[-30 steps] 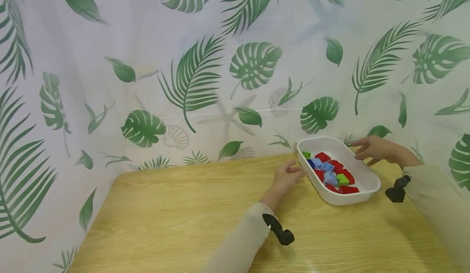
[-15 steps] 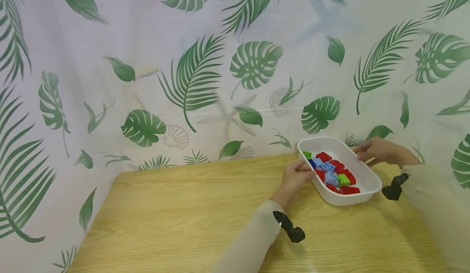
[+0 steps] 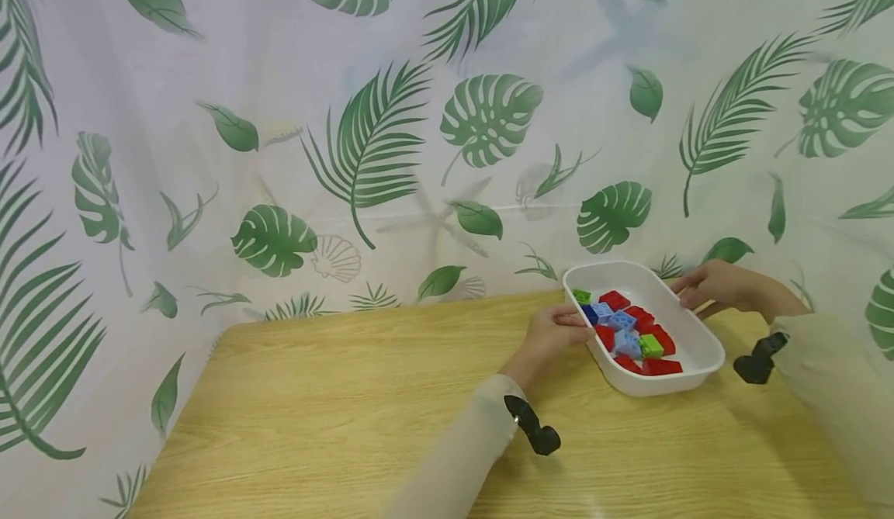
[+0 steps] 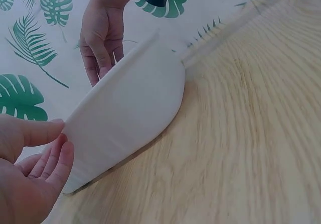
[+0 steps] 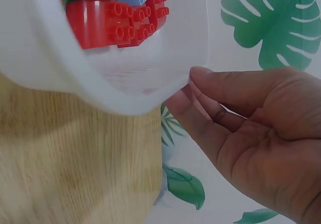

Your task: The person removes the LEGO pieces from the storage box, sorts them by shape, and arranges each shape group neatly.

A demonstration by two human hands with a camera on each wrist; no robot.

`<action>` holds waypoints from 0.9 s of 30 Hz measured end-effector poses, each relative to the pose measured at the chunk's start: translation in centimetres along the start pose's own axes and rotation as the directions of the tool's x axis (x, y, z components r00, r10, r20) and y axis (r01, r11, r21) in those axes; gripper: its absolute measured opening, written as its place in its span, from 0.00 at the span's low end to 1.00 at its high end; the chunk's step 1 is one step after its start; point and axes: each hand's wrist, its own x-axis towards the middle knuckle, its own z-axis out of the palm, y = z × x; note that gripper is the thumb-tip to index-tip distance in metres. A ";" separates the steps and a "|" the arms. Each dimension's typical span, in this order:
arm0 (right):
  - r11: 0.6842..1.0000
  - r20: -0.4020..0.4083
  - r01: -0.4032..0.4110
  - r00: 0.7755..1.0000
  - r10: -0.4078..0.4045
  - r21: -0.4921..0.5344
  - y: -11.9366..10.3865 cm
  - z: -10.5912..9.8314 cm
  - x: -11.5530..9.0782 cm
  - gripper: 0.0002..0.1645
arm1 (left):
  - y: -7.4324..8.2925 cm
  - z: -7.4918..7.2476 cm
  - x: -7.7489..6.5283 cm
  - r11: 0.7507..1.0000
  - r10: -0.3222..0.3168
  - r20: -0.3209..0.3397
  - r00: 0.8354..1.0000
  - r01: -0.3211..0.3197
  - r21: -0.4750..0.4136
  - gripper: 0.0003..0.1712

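A white rectangular plastic tub (image 3: pixel 646 386) with rounded corners stands at the table's back right. Inside lie toy building blocks: several red (image 3: pixel 663 367), some light blue (image 3: pixel 627 344), lime green (image 3: pixel 651 346) and a dark blue one (image 3: pixel 589 315). My left hand (image 3: pixel 552 334) pinches the tub's left rim; in the left wrist view the thumb is on top and fingers below. On the opposite side my right hand (image 3: pixel 722 286) pinches the rim between thumb and fingers, clearly seen in the right wrist view. Whether the tub's base touches the table everywhere, I cannot tell.
A wood-grain table (image 3: pixel 363 410) stretches to the left and front of the tub. Right behind it hangs a white curtain (image 3: pixel 419 154) with green leaf prints. Black wrist-worn devices sit on both sleeves.
Over the last second my left hand came right to the tub's rim and my right hand closed on the other side. The tub has since shifted slightly left and nearer, blocks with it.
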 end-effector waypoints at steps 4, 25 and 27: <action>1.000 0.022 0.013 1.000 -0.013 0.002 -0.9 0.6 -0.2 0.33 | 0.3 -1.4 -0.3 0.996 -0.009 0.034 0.999 0.006 0.087 0.21; 0.983 0.018 0.142 0.989 -0.145 0.112 -5.6 6.5 0.3 0.30 | 2.0 -10.6 -3.3 0.952 -0.068 0.105 0.992 0.033 0.304 0.26; 0.979 0.027 0.138 0.989 -0.143 0.147 -6.1 7.1 0.5 0.30 | 2.0 -11.5 -3.6 0.950 -0.071 0.118 0.990 0.032 0.310 0.26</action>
